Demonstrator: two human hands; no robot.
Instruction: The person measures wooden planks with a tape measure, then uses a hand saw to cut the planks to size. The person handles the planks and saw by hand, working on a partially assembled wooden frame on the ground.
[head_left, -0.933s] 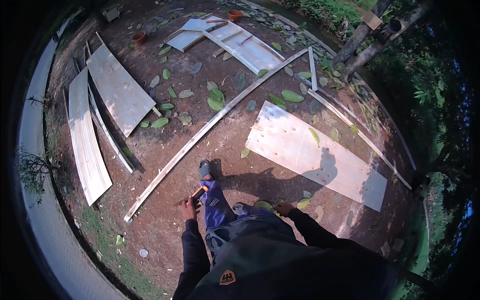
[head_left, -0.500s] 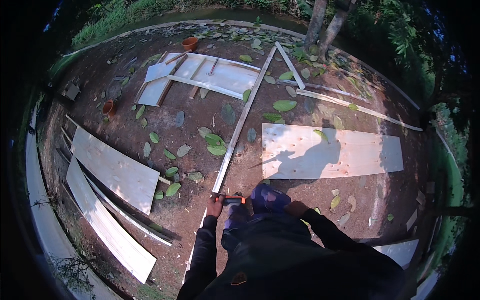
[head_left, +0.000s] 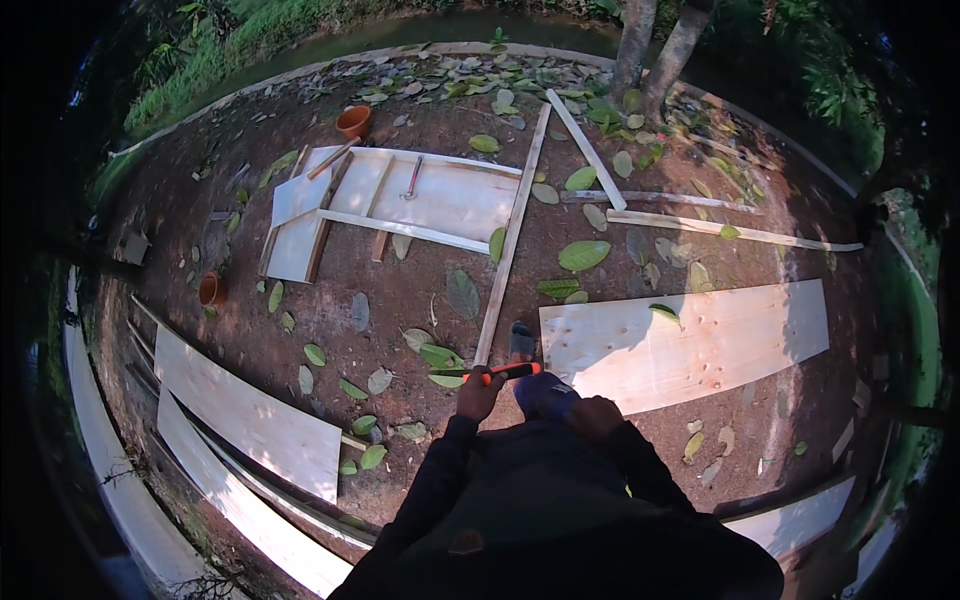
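My left hand (head_left: 480, 396) is closed round an orange-and-black handled tool (head_left: 515, 371), held level in front of me. Its exact kind does not show. Just beyond it, a long wooden batten (head_left: 513, 235) runs away from me over the dirt. My right hand (head_left: 594, 418) is curled against my bent leg (head_left: 546, 396); anything inside its fingers is hidden. To the right of that leg lies a broad pale plywood sheet (head_left: 690, 340), partly in my shadow. My foot (head_left: 521, 341) stands between the batten and the sheet.
Farther off lies a wood-framed panel (head_left: 450, 195) with a hammer (head_left: 412, 177) on it. Loose battens (head_left: 740, 230) are at far right, plywood boards (head_left: 250, 405) at left. Two terracotta pots (head_left: 354, 122), fallen leaves (head_left: 583, 256) and tree trunks (head_left: 668, 60) stand around.
My body and view have shifted forward. The left hand with the orange-and-black tool has moved right, away from the batten's near end. My foot now shows beside the batten.
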